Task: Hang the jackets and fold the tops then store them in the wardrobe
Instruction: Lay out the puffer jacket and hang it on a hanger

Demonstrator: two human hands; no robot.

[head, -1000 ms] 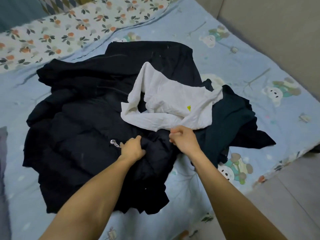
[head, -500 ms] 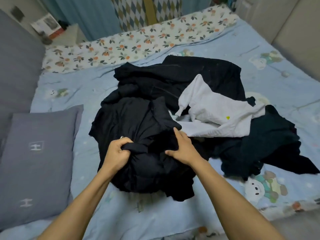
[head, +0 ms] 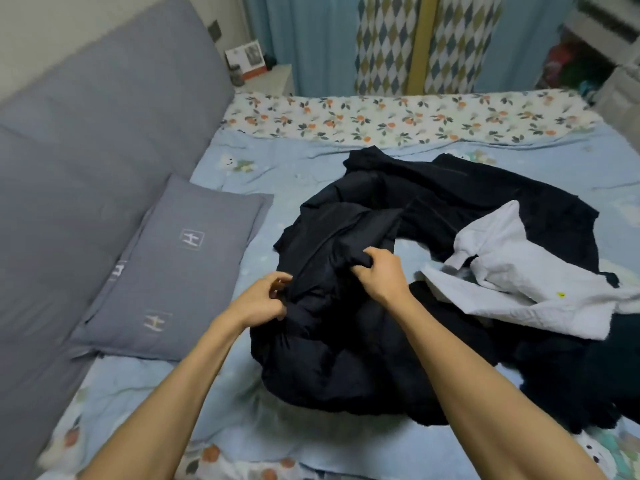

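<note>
A black padded jacket lies bunched in the middle of the bed. My left hand grips its left edge, fingers curled into the fabric. My right hand grips a raised fold of the same jacket just to the right. Behind it spreads another black garment. A crumpled white top rests on the dark pile at the right, with more dark clothing beneath it near the bed's right edge.
The bed has a light blue cartoon-print sheet and a floral quilt along the far side. A grey pillow leans by the grey padded headboard at left. Curtains hang behind.
The view has swung left and up, bringing the pillow and headboard into sight. Both hands have pulled the black jacket leftward, away from the white top, and bunched it higher.
</note>
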